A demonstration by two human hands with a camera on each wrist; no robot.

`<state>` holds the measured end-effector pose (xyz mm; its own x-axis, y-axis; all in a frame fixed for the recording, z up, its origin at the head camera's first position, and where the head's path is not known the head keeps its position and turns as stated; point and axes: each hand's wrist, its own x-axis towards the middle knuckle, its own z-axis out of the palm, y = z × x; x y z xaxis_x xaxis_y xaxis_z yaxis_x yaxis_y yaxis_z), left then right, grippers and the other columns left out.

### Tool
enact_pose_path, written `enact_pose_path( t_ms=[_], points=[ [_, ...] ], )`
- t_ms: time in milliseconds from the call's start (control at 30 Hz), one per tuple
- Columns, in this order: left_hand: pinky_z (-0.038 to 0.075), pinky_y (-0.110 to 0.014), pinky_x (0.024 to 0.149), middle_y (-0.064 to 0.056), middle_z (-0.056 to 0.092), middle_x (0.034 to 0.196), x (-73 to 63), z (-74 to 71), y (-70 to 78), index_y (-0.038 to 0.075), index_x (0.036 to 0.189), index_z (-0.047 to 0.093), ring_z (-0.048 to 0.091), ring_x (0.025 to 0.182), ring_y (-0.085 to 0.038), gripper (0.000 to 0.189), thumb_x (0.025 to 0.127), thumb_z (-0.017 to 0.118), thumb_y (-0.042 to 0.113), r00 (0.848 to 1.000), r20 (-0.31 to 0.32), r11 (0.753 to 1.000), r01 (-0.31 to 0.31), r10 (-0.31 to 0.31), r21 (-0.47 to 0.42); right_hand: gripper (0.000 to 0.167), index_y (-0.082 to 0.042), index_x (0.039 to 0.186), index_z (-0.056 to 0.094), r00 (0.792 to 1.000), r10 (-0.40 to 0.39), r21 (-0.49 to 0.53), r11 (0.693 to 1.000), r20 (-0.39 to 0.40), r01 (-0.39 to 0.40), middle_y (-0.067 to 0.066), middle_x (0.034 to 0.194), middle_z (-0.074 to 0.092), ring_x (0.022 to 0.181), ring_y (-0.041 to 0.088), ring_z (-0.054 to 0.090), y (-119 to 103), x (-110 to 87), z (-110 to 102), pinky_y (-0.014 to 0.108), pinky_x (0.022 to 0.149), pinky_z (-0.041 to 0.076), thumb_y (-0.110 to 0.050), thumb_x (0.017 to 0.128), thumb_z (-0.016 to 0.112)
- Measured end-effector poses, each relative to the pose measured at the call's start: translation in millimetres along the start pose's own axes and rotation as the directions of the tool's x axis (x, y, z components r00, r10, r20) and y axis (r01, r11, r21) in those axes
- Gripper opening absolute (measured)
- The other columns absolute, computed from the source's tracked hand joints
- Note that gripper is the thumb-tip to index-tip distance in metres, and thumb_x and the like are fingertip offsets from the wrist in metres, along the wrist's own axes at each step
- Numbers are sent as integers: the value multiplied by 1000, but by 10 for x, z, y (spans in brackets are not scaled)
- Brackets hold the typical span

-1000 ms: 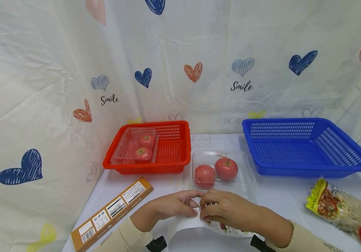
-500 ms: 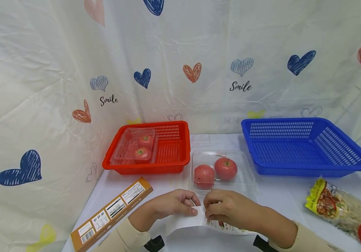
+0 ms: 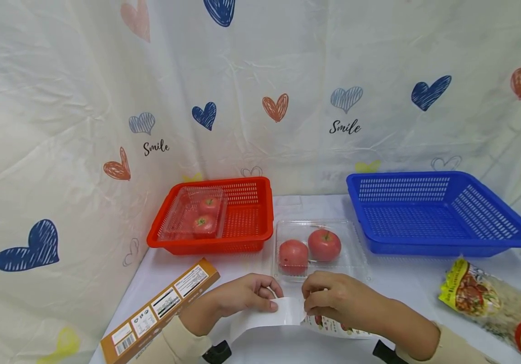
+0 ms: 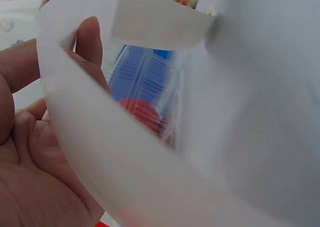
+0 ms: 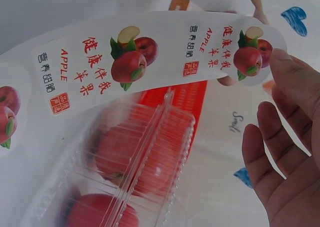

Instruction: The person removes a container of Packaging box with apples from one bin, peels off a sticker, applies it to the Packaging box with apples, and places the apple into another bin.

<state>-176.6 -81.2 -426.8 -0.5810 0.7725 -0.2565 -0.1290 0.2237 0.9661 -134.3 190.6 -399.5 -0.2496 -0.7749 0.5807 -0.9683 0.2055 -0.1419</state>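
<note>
Over the near part of the table my left hand (image 3: 242, 297) pinches a white paper strip (image 3: 271, 317) between thumb and finger. In the left wrist view the strip's plain side (image 4: 90, 122) curves past the thumb. My right hand (image 3: 344, 298) pinches an apple label (image 3: 329, 326) farther right on the strip. Seen from the right wrist, several labels (image 5: 132, 62) printed with red apples run along it, and the thumb presses the end one. Just beyond both hands lies a closed clear plastic box (image 3: 353, 247), with two apples (image 3: 324, 245) visible inside.
At the back left, a red basket (image 3: 249, 220) holds another clear box (image 3: 183, 212) with apples. A blue basket (image 3: 429, 217) stands back right. An orange-brown carton (image 3: 160, 308) lies left of the hands; a yellow-ended food packet (image 3: 492, 308) lies right.
The hands have drawn apart, the right one shifting right and the left one slightly left. More plain white strip shows between them. The box and baskets stay put.
</note>
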Motion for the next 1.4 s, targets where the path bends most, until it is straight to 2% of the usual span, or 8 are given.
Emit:
enact_pose_path(
  t_ms=[367, 567, 800, 967, 1133, 1233, 1333, 1400],
  points=[
    [47, -20, 67, -3, 65, 78, 8, -54, -62, 1, 105, 64, 56, 71, -13, 16, 90, 68, 5, 1000, -22, 999, 16, -15, 42, 22, -20, 91, 68, 999, 49, 28, 998, -24, -48, -6, 102, 58, 89, 8, 59, 25, -99, -71, 15, 81, 48, -7, 79, 80],
    [43, -22, 65, -3, 63, 76, 19, -54, -133, 5, 100, 66, 53, 70, -12, 13, 88, 70, 5, 999, -44, 986, 13, -6, 167, 15, -19, 93, 67, 998, 48, 36, 998, -32, -47, -5, 102, 57, 89, 8, 58, 53, -153, -147, 13, 80, 48, -11, 84, 76],
    [41, -22, 63, -1, 62, 74, 15, -62, -179, 9, 96, 66, 51, 69, -11, 11, 87, 72, 7, 996, -79, 947, 52, -28, 317, 2, -18, 95, 67, 998, 8, -2, 1000, -65, -8, -5, 105, 61, 93, 10, 60, 123, -213, -220, 16, 84, 48, -18, 93, 66],
    [43, -22, 65, 2, 60, 74, 34, -76, -249, 14, 93, 66, 51, 71, -8, 11, 86, 74, 10, 993, -111, 881, 78, -29, 466, 5, -19, 99, 66, 995, 89, 23, 996, -41, -88, -10, 101, 63, 93, 6, 60, 145, -220, -278, 15, 83, 47, -17, 95, 63],
    [45, -22, 66, 7, 58, 73, 54, -94, -318, 18, 88, 65, 51, 70, -6, 10, 86, 74, 14, 990, -139, 790, 100, -19, 605, 18, -21, 100, 66, 970, 243, 50, 969, 4, -243, -12, 93, 62, 85, 5, 59, 154, -229, -306, 17, 76, 49, -6, 90, 69],
    [45, -23, 65, 9, 58, 72, 64, -111, -339, 21, 85, 65, 51, 69, -6, 9, 87, 73, 19, 986, -166, 740, 118, -8, 663, 29, -22, 101, 64, 940, 339, 102, 935, 34, -341, -14, 94, 63, 87, 6, 61, 176, -228, -303, 22, 76, 53, 2, 85, 71],
    [46, -24, 65, 8, 59, 73, 83, -136, -354, 23, 83, 65, 51, 69, -8, 9, 88, 72, 23, 977, -213, 736, 140, 6, 662, 31, -21, 103, 63, 904, 426, 165, 889, 42, -426, -13, 96, 65, 88, 8, 63, 214, -225, -291, 27, 76, 55, 4, 87, 68],
    [47, -25, 64, 8, 60, 74, 113, -163, -377, 23, 85, 65, 53, 70, -9, 9, 88, 72, 27, 966, -258, 759, 151, 23, 633, 28, -19, 105, 62, 874, 484, 203, 853, 36, -481, -10, 98, 66, 90, 10, 64, 247, -220, -281, 28, 77, 55, 4, 89, 65]
  ],
)
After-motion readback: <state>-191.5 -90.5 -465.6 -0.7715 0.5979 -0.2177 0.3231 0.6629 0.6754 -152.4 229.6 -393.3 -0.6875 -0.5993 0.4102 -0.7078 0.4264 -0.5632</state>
